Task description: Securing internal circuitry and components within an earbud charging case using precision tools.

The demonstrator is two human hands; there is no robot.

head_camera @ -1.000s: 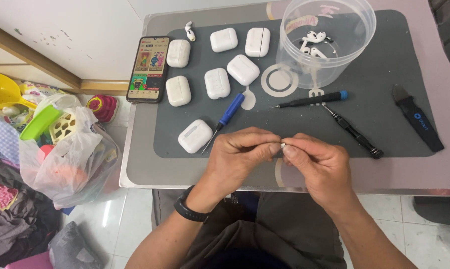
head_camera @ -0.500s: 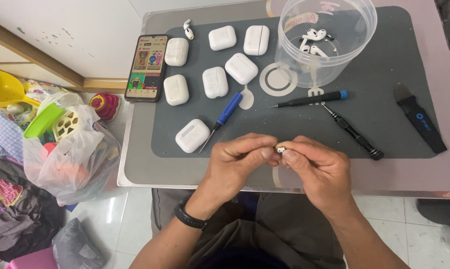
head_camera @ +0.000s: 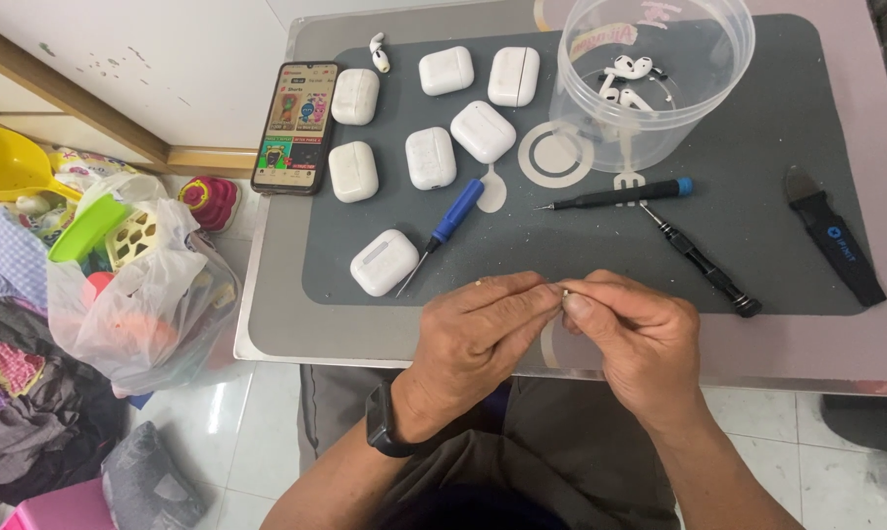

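free: mat [head_camera: 561, 257] before hands | blocked: screwdrivers [head_camera: 615, 196], tub [head_camera: 654, 79]

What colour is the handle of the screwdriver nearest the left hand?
Blue, seen in the head view: the screwdriver lies just above the left hand.

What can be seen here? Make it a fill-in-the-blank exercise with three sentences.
1. Both hands, left hand and right hand, pinch one tiny part between their ____.
2. The clear plastic tub holds loose white ____.
3. The smartphone lies to the ____ of the grey work mat.

Missing words: fingertips; earbuds; left
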